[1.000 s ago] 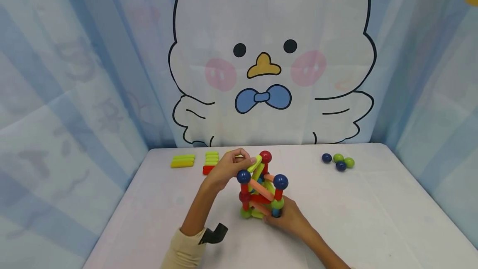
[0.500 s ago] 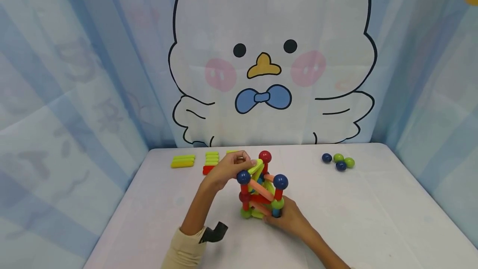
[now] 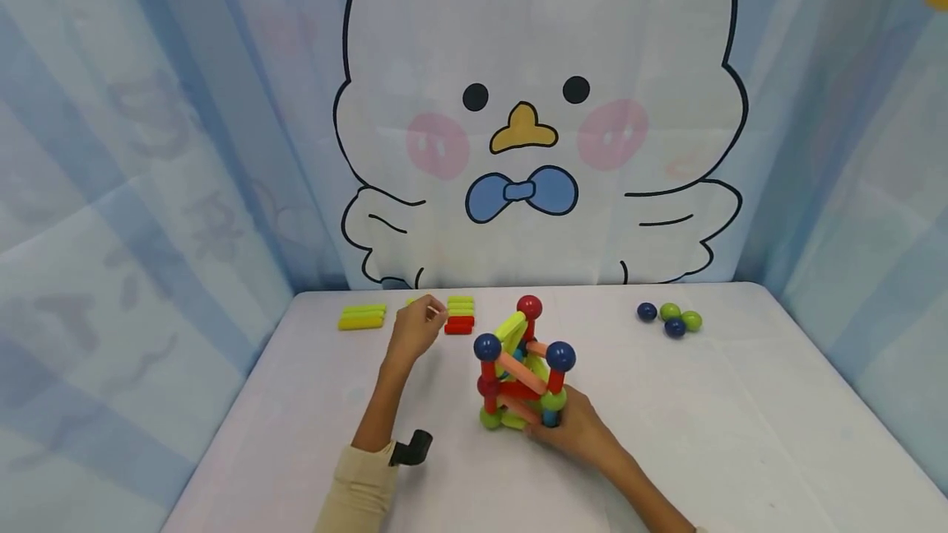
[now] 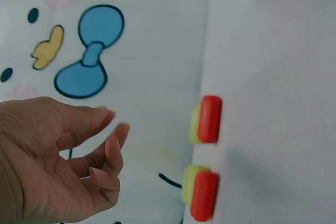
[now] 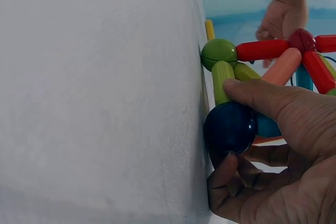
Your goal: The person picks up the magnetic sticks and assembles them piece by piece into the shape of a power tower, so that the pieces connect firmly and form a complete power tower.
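A frame of magnetic sticks and balls (image 3: 522, 391) stands on the table in the head view, with red, orange, lime and blue sticks. Dark blue balls (image 3: 560, 356) and a red ball (image 3: 529, 307) top its corners. My right hand (image 3: 581, 426) grips its lower right corner; in the right wrist view the thumb lies on a lime stick (image 5: 220, 80) and fingers curl under a dark blue ball (image 5: 230, 128). Left of the frame, my left hand (image 3: 416, 329) hovers by the loose sticks. Its thumb and forefinger are apart in the left wrist view, holding nothing.
Lime and yellow sticks (image 3: 361, 318) lie at the table's back left. Red and lime sticks (image 3: 460, 321) lie behind the frame, and another group is mostly hidden by my left hand. Several blue and green balls (image 3: 675, 327) sit back right. A printed curtain (image 3: 533, 253) rises behind the table.
My left hand has let go of a lime stick at the top of the frame and moved left, toward the loose sticks. That stick stays on the frame; my right hand keeps its grip.
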The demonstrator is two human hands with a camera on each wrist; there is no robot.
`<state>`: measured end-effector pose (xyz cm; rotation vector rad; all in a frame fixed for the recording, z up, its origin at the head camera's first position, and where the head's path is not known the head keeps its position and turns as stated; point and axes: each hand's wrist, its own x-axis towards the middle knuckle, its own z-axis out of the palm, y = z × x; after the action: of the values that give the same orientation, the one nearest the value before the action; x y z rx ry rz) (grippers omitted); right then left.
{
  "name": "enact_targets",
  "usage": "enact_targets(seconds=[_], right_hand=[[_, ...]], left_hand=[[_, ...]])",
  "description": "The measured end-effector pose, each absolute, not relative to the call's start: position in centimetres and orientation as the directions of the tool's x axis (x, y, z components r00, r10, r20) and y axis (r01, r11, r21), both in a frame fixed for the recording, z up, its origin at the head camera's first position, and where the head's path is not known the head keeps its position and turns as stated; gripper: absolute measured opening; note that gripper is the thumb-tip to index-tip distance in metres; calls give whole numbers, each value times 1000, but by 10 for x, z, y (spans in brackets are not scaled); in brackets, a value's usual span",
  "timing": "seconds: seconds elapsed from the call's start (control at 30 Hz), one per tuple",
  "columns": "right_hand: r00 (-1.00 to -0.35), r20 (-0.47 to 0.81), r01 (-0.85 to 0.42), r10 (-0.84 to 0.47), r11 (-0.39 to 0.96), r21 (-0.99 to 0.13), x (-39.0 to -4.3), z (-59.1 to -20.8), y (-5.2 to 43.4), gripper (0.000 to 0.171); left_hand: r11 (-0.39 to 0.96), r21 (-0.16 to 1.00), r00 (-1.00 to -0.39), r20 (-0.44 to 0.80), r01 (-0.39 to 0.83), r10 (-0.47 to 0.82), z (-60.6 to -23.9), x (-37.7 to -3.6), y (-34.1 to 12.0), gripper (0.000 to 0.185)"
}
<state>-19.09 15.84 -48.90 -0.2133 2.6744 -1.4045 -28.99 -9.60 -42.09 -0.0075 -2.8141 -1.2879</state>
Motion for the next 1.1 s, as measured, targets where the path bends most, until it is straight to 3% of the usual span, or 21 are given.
enact_targets(seconds=[0.17, 0.3, 0.47, 0.7, 0.77, 0.87, 1.0, 1.1], right_hand=[[-988, -54, -35, -144, 552, -833, -193, -488, 160, 79], [-987, -57, -35, -149, 553, -833, -193, -488, 162, 72], [-989, -64, -20, -133, 552, -834, -194, -490, 161, 76], [-989, -81, -1, -123, 557, -830, -195, -491, 159, 78], [-988, -90, 7, -122, 559, -829, -195, -490, 158, 78], [-989, -92, 8, -118, 571, -821, -194, -489, 158, 78], [-990, -79, -5, -120, 580, -815, -194, -488, 159, 79], [-989, -82, -5, -124, 576, -817, -194, -488, 159, 79]], left_hand=[[837, 541, -994, 21, -77, -105, -449, -297, -113, 22], [901, 422, -994, -2, -103, -113, -465, -297, -121, 28], [925, 368, -995, -17, -94, -94, -471, -297, -124, 28], [941, 327, -990, -135, -84, -42, -468, -294, -122, 23], [920, 388, -991, -134, -55, -2, -466, -292, -121, 23], [799, 602, -991, -113, -9, 73, -458, -287, -117, 24], [456, 887, -981, -14, 76, 191, -437, -279, -107, 29], [199, 968, -965, 102, 152, 240, -421, -269, -98, 33]])
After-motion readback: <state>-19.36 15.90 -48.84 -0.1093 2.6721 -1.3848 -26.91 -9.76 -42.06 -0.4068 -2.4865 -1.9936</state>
